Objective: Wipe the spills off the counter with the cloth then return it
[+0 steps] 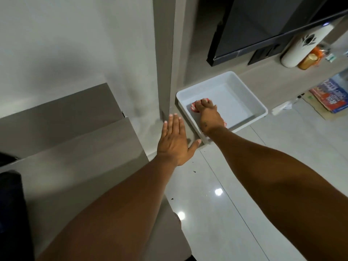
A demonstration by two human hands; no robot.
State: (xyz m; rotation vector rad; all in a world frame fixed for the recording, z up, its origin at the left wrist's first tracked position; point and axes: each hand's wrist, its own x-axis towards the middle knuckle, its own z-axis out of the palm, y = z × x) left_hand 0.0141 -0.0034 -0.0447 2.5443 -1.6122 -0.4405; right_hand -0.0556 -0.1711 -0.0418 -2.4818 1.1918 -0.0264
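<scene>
One cloth point(194, 108) under right fingers point(204, 103)

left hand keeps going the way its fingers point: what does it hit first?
Probably the grey wall pillar: the left hand is flat, fingers aimed up-frame at its base, beside the white tray. Depth is unclear.

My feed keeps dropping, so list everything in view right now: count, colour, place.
tray: one, pale grey, on the low shelf by the wall corner
cloth: one, red and white, inside the tray under the right hand
television: one, black, above the shelf
bottle: one, white with a dark leaf print, far right of the shelf
jar: one, amber, beside the bottle
magazines: small stack, red and blue, right edge
left hand: open, flat, near the tray's corner
right hand: pressed on the cloth
</scene>
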